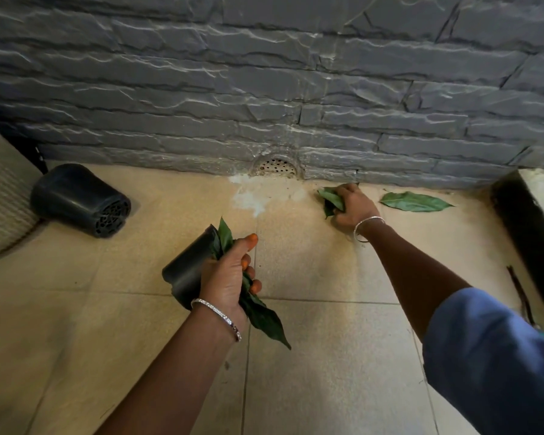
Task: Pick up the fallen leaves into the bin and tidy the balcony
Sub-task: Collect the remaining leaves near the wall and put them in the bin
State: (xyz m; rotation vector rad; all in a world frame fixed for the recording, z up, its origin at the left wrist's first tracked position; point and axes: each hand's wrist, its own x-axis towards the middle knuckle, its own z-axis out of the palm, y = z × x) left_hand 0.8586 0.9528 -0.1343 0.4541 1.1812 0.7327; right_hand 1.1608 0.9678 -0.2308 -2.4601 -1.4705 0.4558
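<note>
My left hand [228, 273] grips a small black plastic pot [187, 268] together with a bunch of green leaves [263, 315] that stick out above and below the fist. My right hand [354, 204] reaches to the foot of the wall and holds green leaves [331, 199] against the floor tiles. One large green leaf [416, 201] lies loose on the floor just right of that hand. No bin is in view.
A bigger black pot [79, 199] lies tipped on its side at the left, beside a woven beige surface [0, 189]. A round drain grate [277, 167] sits in the grey stone wall [264, 73]. A dark ledge [528, 221] and a thin twig [520, 293] are at the right.
</note>
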